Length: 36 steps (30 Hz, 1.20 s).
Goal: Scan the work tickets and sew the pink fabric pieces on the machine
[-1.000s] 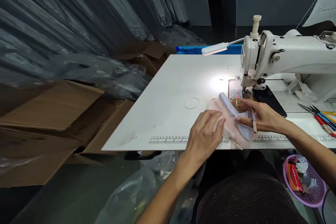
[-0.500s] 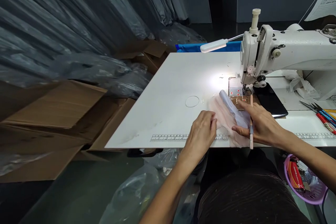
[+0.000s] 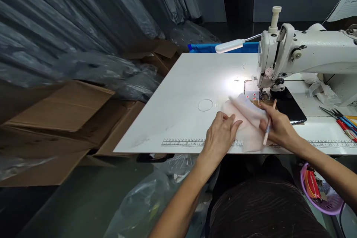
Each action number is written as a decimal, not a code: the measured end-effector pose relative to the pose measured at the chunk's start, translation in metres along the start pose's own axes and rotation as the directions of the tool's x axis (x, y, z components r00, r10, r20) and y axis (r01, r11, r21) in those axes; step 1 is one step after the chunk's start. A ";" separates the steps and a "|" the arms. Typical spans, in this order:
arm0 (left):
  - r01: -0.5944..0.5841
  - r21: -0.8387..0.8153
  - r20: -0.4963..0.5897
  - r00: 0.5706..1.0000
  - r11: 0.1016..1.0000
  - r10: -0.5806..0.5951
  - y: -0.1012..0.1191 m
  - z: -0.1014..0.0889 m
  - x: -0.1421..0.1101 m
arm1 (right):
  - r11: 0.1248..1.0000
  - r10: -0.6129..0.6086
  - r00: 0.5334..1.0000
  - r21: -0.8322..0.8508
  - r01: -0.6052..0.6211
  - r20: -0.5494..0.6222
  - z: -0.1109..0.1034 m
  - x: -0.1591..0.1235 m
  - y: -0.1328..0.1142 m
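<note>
A thin, pale pink and white fabric piece (image 3: 252,135) lies partly folded on the sewing table, just in front of the sewing machine's needle area. My left hand (image 3: 220,134) is at its left edge, fingers bent and closed on the cloth. On the other side, my right hand (image 3: 279,126) grips the fabric's right part, its thumb and fingers curled. A slim pale pencil (image 3: 267,130) with a pointed end is tucked in that same hand, slanting across the fingers. The cloth's lifted fold is blurred by motion.
The white sewing machine (image 3: 304,52) stands at the right, with a black phone (image 3: 288,106) beside its needle plate. Snips and tools (image 3: 344,122) lie at the far right. A ring outline (image 3: 205,105) shows on the tabletop. Cardboard boxes (image 3: 64,108) stand left; a purple basket (image 3: 326,206) sits below.
The fabric's rolled white part has been opened out into a looser fold. My left hand has moved slightly right onto the cloth, and the pencil has tilted from upright to slanted.
</note>
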<state>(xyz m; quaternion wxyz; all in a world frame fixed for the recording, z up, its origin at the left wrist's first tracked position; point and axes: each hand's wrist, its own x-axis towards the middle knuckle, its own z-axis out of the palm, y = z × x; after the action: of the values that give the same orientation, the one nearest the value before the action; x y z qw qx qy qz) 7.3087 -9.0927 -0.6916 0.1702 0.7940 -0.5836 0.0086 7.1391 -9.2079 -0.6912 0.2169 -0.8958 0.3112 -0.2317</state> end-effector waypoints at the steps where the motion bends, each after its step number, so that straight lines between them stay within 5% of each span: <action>1: -0.001 0.025 0.019 1.000 1.000 0.000 0.001 0.000 0.000 | 0.997 0.064 0.998 0.039 -0.065 0.025 -0.008 0.005 0.004; 7: -0.109 0.166 0.014 0.994 0.980 0.108 -0.001 -0.008 0.007 | 0.975 0.171 0.981 0.129 -0.182 0.087 -0.027 0.019 0.007; 14: -0.347 -0.038 -0.016 0.938 0.937 0.347 -0.002 -0.006 0.028 | 0.989 0.105 0.992 0.099 -0.111 0.064 -0.020 0.016 0.012; 20: -0.256 0.016 0.065 0.965 0.967 0.254 0.012 -0.002 0.036 | 0.987 -0.148 0.981 -0.087 0.138 -0.123 -0.010 -0.005 -0.003; 27: -0.173 0.195 0.241 0.963 0.965 0.124 0.027 -0.018 0.044 | 0.948 -0.220 0.974 -0.224 0.228 0.058 0.004 0.009 0.013; 31: -0.181 0.105 0.257 0.955 0.978 0.150 0.010 -0.032 0.025 | 0.925 -0.376 0.918 -0.005 0.380 0.122 0.006 0.036 0.030; 36: -0.268 -0.206 0.133 0.945 0.941 0.298 -0.037 -0.044 -0.001 | 0.866 -0.496 0.824 0.218 0.449 0.274 0.016 0.071 0.025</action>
<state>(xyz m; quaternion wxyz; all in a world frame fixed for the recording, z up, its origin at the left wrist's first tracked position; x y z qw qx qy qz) 7.3506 -9.0701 -0.6598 0.1922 0.6803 -0.7020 -0.0862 7.1860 -9.2682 -0.6979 0.2643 -0.9523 0.0220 -0.1513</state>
